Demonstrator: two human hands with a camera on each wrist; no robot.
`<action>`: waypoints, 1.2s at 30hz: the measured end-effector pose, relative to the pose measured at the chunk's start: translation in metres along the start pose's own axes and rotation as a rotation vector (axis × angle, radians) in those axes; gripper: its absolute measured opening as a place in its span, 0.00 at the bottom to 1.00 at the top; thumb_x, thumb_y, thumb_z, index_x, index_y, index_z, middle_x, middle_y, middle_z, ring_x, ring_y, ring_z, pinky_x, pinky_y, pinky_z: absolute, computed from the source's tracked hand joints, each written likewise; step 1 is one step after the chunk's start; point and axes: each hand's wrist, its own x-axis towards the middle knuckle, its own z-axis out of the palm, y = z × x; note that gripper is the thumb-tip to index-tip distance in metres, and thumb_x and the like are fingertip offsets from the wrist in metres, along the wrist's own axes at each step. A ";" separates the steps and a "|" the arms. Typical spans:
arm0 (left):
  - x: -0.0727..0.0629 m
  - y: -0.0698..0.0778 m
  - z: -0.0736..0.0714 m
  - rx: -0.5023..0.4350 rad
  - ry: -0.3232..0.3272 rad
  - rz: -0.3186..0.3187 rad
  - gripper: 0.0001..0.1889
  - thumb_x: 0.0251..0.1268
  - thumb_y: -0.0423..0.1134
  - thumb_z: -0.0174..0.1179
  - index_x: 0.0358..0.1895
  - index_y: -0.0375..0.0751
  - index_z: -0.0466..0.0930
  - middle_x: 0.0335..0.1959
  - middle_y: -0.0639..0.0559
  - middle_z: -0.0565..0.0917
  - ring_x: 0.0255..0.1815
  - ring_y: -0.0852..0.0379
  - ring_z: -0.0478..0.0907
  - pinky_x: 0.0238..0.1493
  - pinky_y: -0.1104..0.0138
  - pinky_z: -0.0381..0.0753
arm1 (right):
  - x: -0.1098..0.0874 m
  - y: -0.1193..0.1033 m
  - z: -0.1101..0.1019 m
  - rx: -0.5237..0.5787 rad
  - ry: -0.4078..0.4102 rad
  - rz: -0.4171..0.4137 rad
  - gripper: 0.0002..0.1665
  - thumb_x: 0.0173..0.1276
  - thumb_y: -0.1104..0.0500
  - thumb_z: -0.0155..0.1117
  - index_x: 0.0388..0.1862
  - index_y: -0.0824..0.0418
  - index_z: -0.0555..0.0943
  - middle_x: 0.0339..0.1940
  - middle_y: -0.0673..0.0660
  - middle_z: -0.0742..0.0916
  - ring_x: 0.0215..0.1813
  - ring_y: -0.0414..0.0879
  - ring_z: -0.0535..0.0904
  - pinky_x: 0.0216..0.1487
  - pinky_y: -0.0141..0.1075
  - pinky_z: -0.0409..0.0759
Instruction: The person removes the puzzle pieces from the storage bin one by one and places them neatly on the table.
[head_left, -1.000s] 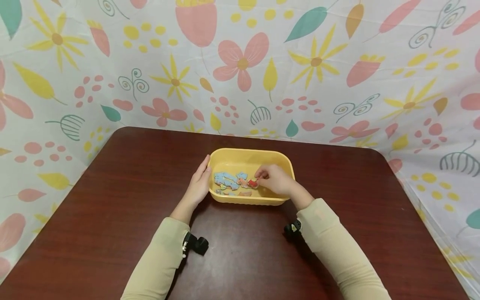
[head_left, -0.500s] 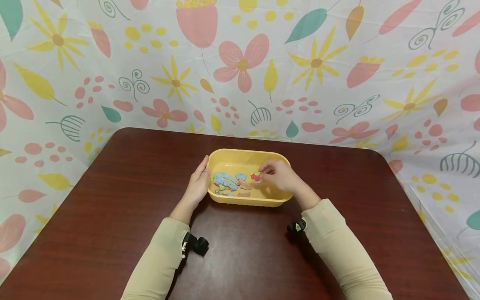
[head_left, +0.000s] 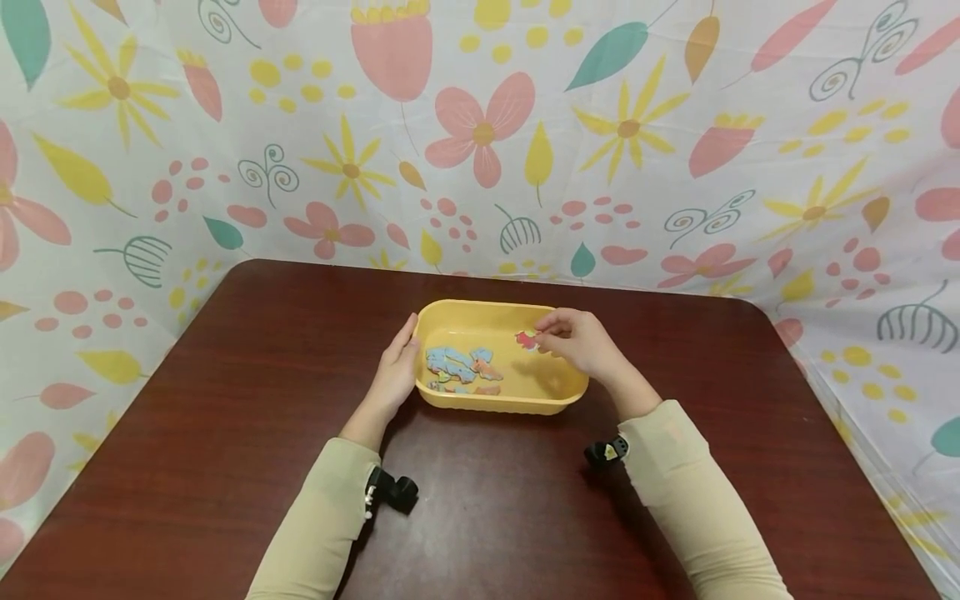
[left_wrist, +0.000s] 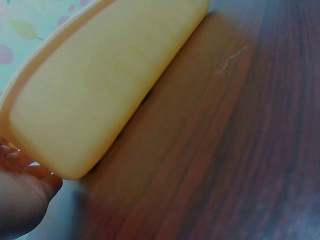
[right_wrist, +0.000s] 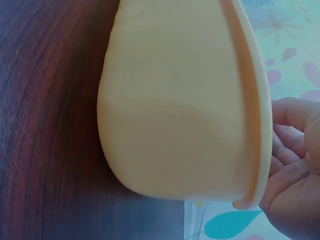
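A yellow plastic basin [head_left: 536, 404] sits on the table with flat cut-out pieces inside. My left hand [head_left: 395, 367] lies along the outside of its left end, fingers fairly straight against the wall, thumb right at the rim. In the left wrist view those fingers [left_wrist: 42, 172] meet the basin's end. My right hand [head_left: 581, 342], over the basin's right part, pinches a small flat red piece [head_left: 526, 339] between thumb and fingers. Blue pieces [head_left: 450, 364] and an orange piece [head_left: 487, 369] are grouped in the left half. The right wrist view shows the basin's outer wall [right_wrist: 170, 115] hiding the red piece.
The dark red-brown wooden table [head_left: 480, 508] extends around the basin on all sides. Behind it hangs a white cloth [head_left: 480, 225] printed with flowers and leaves. Each wrist carries a small black camera, such as the left one [head_left: 397, 492].
My right hand has lifted the red piece away from the other pieces and moved it right and toward the basin's back. The left hand stays at the basin's left end.
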 end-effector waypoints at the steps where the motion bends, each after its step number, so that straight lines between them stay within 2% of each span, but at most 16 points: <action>1: 0.000 -0.001 0.000 0.001 -0.003 0.001 0.26 0.78 0.41 0.34 0.76 0.46 0.48 0.77 0.56 0.51 0.77 0.56 0.44 0.75 0.58 0.46 | 0.000 0.001 -0.001 0.008 0.006 0.002 0.11 0.64 0.63 0.63 0.43 0.68 0.81 0.35 0.64 0.87 0.37 0.58 0.84 0.34 0.32 0.80; 7: 0.001 -0.003 0.001 -0.008 -0.005 0.000 0.26 0.78 0.41 0.34 0.76 0.47 0.48 0.77 0.57 0.51 0.77 0.58 0.44 0.75 0.60 0.46 | -0.002 0.005 -0.009 0.074 0.043 0.047 0.12 0.64 0.61 0.64 0.43 0.68 0.80 0.36 0.66 0.86 0.39 0.61 0.84 0.37 0.39 0.83; 13: 0.001 -0.002 0.000 0.001 -0.002 0.012 0.26 0.78 0.40 0.34 0.76 0.45 0.47 0.77 0.56 0.50 0.77 0.57 0.44 0.75 0.59 0.46 | -0.004 0.007 -0.016 0.124 0.069 0.081 0.15 0.65 0.59 0.64 0.46 0.68 0.79 0.39 0.67 0.85 0.36 0.47 0.85 0.40 0.42 0.84; 18: 0.001 -0.002 0.000 0.000 0.000 0.002 0.26 0.78 0.41 0.34 0.76 0.46 0.48 0.77 0.56 0.51 0.77 0.57 0.44 0.75 0.59 0.46 | -0.006 0.011 -0.019 0.171 0.095 0.067 0.17 0.65 0.59 0.64 0.47 0.70 0.78 0.40 0.68 0.85 0.34 0.40 0.84 0.39 0.40 0.84; 21: 0.000 -0.002 0.000 -0.003 0.002 0.005 0.26 0.78 0.41 0.34 0.76 0.45 0.47 0.77 0.56 0.51 0.77 0.57 0.44 0.75 0.59 0.46 | -0.006 0.014 -0.021 0.197 0.117 0.054 0.18 0.65 0.59 0.64 0.47 0.71 0.78 0.37 0.64 0.86 0.33 0.39 0.85 0.38 0.39 0.84; 28: 0.000 -0.002 0.001 -0.010 0.005 0.007 0.26 0.78 0.41 0.34 0.76 0.46 0.47 0.77 0.56 0.51 0.77 0.58 0.45 0.75 0.60 0.46 | -0.007 0.021 -0.026 0.245 0.166 0.054 0.19 0.65 0.59 0.64 0.48 0.72 0.77 0.28 0.48 0.86 0.33 0.42 0.85 0.37 0.39 0.84; 36: -0.001 -0.002 0.001 -0.008 -0.003 0.025 0.26 0.78 0.40 0.33 0.76 0.44 0.47 0.77 0.54 0.51 0.77 0.56 0.45 0.75 0.58 0.47 | -0.012 0.027 -0.031 0.363 0.192 0.104 0.22 0.66 0.61 0.61 0.52 0.77 0.73 0.28 0.44 0.85 0.33 0.42 0.85 0.38 0.37 0.84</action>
